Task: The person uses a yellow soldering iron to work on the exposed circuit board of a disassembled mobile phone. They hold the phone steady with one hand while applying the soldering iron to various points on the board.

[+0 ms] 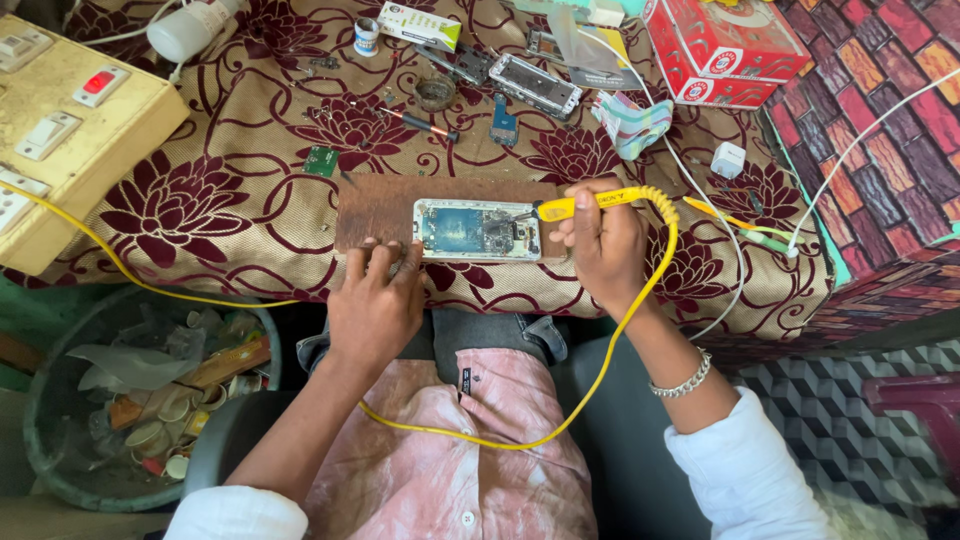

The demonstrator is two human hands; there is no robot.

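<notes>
- On the wooden board point(375, 212), the opened phone point(478, 230) lies long axis nine-to-three.
- Right hand point(600, 245), at its three o'clock (nearer), is closed around the yellow soldering iron point(590, 203), tip on the phone's right end.
- Left hand point(375, 300), fingers spread flat, grasps nothing, pressing at seven o'clock.

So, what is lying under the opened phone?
The opened phone lies on a brown wooden board, which rests on the flowered cloth. The board beneath the phone is covered.
</notes>
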